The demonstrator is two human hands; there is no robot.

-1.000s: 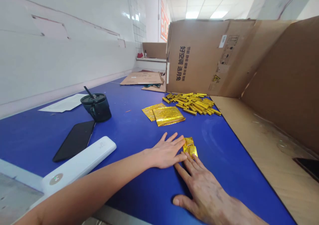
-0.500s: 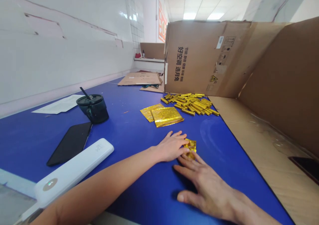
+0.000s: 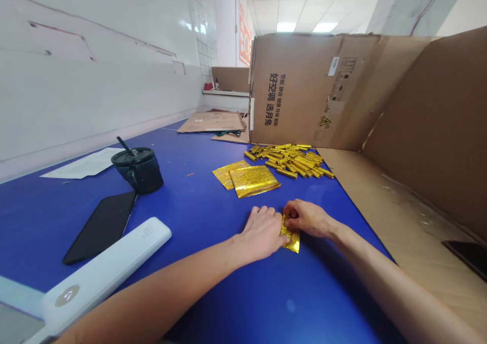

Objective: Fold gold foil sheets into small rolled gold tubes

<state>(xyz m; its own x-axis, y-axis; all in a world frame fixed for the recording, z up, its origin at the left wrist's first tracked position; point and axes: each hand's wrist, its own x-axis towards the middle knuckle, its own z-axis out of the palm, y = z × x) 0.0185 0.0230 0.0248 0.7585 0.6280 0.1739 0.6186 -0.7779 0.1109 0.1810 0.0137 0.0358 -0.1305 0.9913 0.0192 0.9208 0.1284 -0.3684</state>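
In the head view, the left hand (image 3: pixel 262 234) lies palm down on the blue work table (image 3: pixel 49 217), its fingers loosely curled and half open. Its thumb side meets the lower left edge of a folded gold foil strip (image 3: pixel 292 241); it seems to steady the strip rather than grip it. The right hand (image 3: pixel 307 218) curls closed over the strip's upper end, its fingertips (image 3: pixel 288 211) pinching the foil, though the fingers hide the exact hold. The strip stands between the two hands, its lower end showing below the right hand and just beside the left.

Thin foil like this probably handles best with a light, even pinch and creases pressed with the finger pads, since it looks easy to dent or tear. The hand on the table works best kept low and steady as an anchor.

Just ahead of the hands lie two gold foil sheets (image 3: pixel 254 180), one overlapping the other, and beyond them a heap of rolled gold foil sticks (image 3: pixel 292 159) near a cardboard box panel (image 3: pixel 297 90). To the left are a black lidded tumbler (image 3: pixel 139 171) with a straw, a black smartphone (image 3: pixel 99 227), a white bar-shaped device (image 3: pixel 102 268) and a sheet of paper (image 3: pixel 81 164).
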